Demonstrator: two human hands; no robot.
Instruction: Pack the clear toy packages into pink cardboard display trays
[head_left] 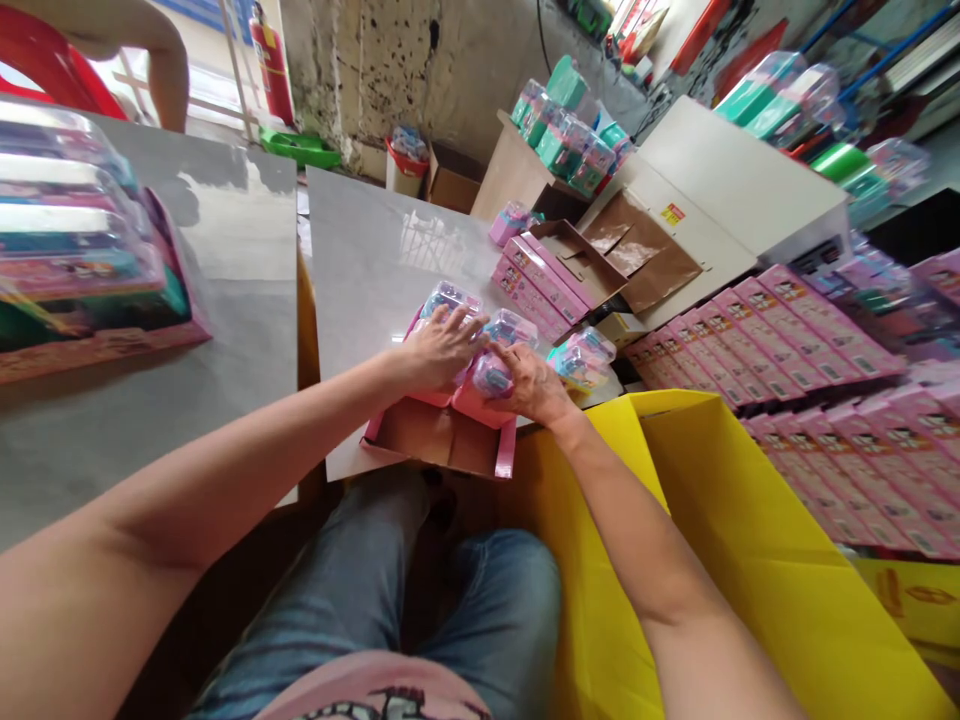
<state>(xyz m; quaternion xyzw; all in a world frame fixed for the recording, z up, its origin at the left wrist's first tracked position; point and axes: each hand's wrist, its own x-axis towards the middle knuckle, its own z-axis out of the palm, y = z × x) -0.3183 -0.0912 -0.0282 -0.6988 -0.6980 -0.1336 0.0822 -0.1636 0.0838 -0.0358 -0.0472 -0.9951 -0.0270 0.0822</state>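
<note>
A shallow pink cardboard box (439, 440) sits at the near edge of the grey table, its brown inside bare at the front. Several pink plastic cases with clear domed lids and bluish contents stand in its back part; one of these cases (491, 375) is at the front right. My left hand (444, 350) lies over the cases on the left with its fingers spread. Around the right side of the front case curl the fingers of my right hand (529, 382). My hands partly hide the cases.
To my right stands a big yellow carton (675, 440), open at the top. Beyond it are rows of pink printed boxes (757, 330). Another clear-lidded case (583, 358) rests right of my hands. A filled display box (176, 260) occupies the left table, across a gap.
</note>
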